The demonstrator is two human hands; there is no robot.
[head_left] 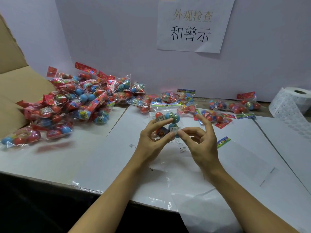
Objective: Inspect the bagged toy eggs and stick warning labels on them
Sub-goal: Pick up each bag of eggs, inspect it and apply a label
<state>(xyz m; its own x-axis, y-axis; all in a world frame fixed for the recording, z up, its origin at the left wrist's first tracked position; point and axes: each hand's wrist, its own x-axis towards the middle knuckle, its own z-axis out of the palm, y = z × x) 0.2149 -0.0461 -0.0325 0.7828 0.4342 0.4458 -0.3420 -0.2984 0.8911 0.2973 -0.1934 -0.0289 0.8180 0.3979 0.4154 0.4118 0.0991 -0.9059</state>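
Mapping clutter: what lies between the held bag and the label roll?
Head view: loose clear bags of red and blue eggs lie between the held egg bag and white label roll.

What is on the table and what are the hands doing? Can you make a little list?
left hand: holds bag of toy eggs
right hand: pinches white warning label onto the bag
big pile of bagged eggs: far left
label roll: far right
paper sign: on the wall
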